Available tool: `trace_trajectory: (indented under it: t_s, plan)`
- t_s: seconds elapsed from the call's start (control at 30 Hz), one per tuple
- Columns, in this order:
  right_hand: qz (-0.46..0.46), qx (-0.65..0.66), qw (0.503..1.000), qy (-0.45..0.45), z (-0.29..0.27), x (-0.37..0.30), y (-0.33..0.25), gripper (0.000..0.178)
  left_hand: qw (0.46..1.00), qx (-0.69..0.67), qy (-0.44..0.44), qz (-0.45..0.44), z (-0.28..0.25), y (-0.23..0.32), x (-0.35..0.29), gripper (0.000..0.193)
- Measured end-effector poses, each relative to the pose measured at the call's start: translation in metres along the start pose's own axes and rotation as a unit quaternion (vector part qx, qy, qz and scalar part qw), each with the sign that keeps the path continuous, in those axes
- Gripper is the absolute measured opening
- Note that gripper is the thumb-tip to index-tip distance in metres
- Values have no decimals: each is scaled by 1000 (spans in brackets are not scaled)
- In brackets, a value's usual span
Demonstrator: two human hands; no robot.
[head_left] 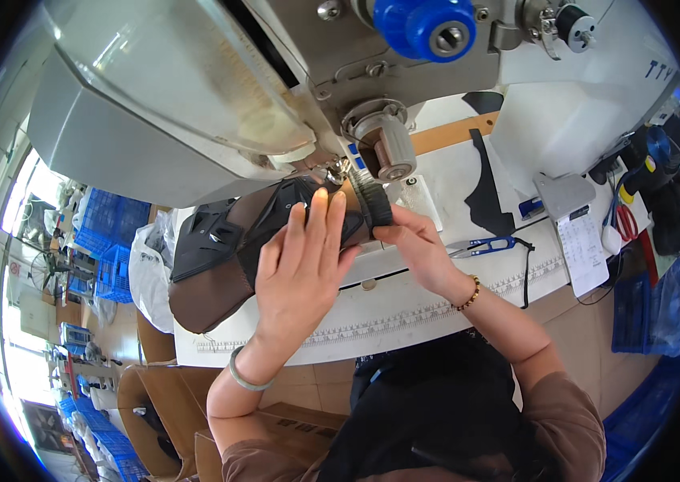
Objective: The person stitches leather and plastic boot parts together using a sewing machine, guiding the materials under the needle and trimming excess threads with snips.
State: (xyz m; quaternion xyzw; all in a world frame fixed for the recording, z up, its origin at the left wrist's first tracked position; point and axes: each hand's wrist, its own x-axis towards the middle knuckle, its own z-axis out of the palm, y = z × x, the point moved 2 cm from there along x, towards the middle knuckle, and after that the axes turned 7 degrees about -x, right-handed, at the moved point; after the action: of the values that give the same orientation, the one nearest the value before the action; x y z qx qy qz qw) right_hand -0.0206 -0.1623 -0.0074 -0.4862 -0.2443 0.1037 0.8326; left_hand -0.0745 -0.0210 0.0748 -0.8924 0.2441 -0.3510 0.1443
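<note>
A brown and black sewn piece (210,291), which looks like a shoe upper, lies under the head of the sewing machine (171,120). My left hand (301,269) rests flat on it, fingers stretched toward the needle area (338,171). At the piece's right end, my right hand (422,253) pinches the edge beside a dark, bristly-looking strip (372,201). The needle tip is too small to make out. Blue thread snips (486,245) lie on the white table (292,325), to the right of my right hand.
A black cut piece (487,189) lies right of the machine head. Beyond it are a paper slip (585,253) and red-handled scissors (625,222). A printed ruler (388,324) runs along the near edge. Cardboard boxes (159,402) and blue crates (111,221) stand at left.
</note>
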Motion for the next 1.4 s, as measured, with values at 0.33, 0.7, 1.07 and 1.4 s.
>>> trace_trajectory:
  t_s: [0.33, 0.7, 1.07, 1.4]
  plan:
    - [-7, -116, 992, -41, -9, 2, -4, 26, 992, -107, 31, -54, -9, 1, -9, 46]
    - [-23, -74, 997, -18, -1, 5, -3, 29, 993, -89, 51, -54, -3, 8, -12, 44]
    - [-3, -70, 998, -10, 3, 2, 0, 22, 992, -107, 40, -49, -4, 3, -12, 40]
    - [-6, -50, 999, 13, 11, 2, -8, 25, 989, -141, 37, -41, -4, -7, -7, 43]
